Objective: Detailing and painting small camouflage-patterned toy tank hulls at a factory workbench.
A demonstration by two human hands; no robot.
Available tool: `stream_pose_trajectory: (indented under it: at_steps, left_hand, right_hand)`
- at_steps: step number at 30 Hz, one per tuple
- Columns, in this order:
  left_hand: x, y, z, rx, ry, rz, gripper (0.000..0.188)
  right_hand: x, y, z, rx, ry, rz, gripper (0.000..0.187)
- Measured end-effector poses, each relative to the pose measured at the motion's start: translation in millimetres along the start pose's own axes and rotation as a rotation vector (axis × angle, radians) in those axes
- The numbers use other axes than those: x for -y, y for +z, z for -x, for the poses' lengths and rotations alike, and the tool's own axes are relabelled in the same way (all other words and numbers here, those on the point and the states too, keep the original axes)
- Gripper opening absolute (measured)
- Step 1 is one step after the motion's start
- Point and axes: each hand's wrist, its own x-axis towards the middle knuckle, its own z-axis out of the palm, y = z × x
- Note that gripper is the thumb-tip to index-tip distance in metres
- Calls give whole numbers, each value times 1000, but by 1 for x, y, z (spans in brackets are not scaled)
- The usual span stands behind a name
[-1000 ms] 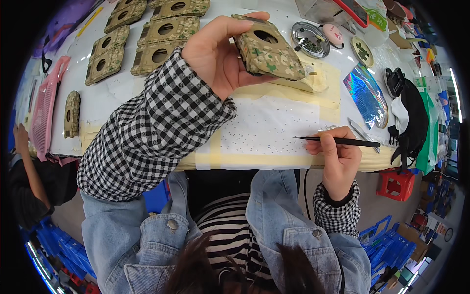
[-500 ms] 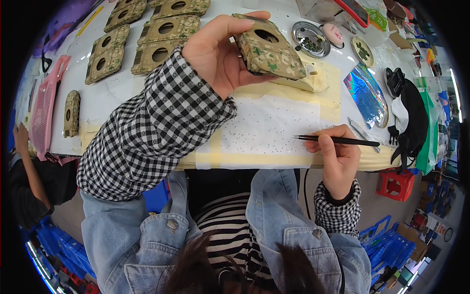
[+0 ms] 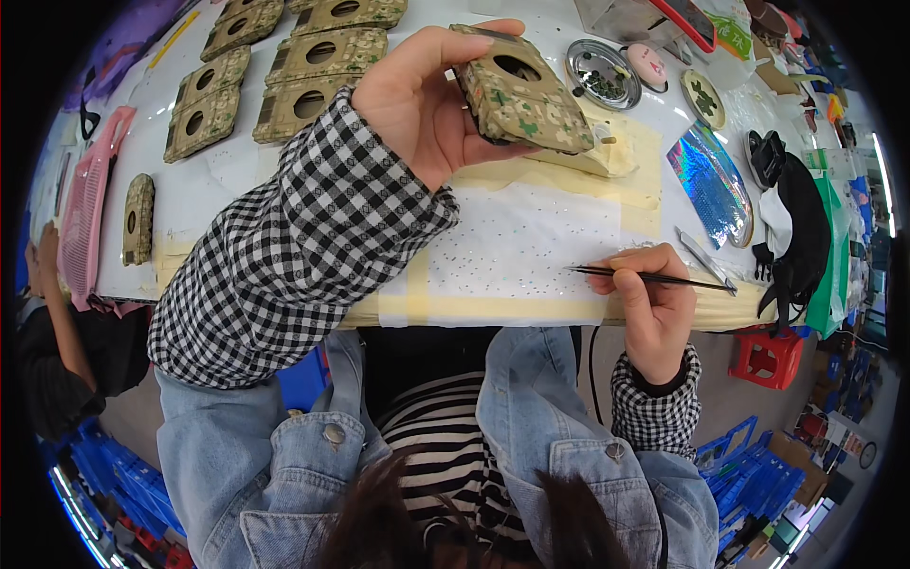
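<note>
My left hand (image 3: 414,104) is wrapped round a camouflage-patterned case (image 3: 536,100) with an oval opening, holding it tilted above the far part of the table. Black tweezers (image 3: 678,279) are pinched in my right hand (image 3: 654,299) near the table's front edge. Their tips point left, over a white sheet (image 3: 512,242) strewn with many tiny shiny specks. Whether the tips grip a speck is too small to tell. Yellowish tape (image 3: 493,308) edges the sheet.
Similar camouflage cases (image 3: 204,109) lie in rows at the far left, and a single case (image 3: 138,220) stands apart. A round metal dish (image 3: 603,74) holds small dark pieces. A pink basket (image 3: 90,213), a holographic pouch (image 3: 709,180) and another person's arm (image 3: 59,313) flank the table.
In my right hand the tweezers have turned slightly, their back end now lower and their tips a little farther right. My left hand and the case stay put. The other person's hand has shifted.
</note>
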Motion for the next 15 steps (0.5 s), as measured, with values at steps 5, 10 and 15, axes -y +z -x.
stream_pose_trajectory:
  at_steps: [5,10,15]
  left_hand:
    - [0,-1,-1,11,0,2,38]
    - [0,-1,-1,10,-5,14,38]
    - [0,-1,0,7,4,-1,38]
  right_hand:
    - [1,1,0,-7,-7,4,9]
    - [2,1,0,-26,-17,27,11]
    - [4,2,-2,-80,-26,68,13]
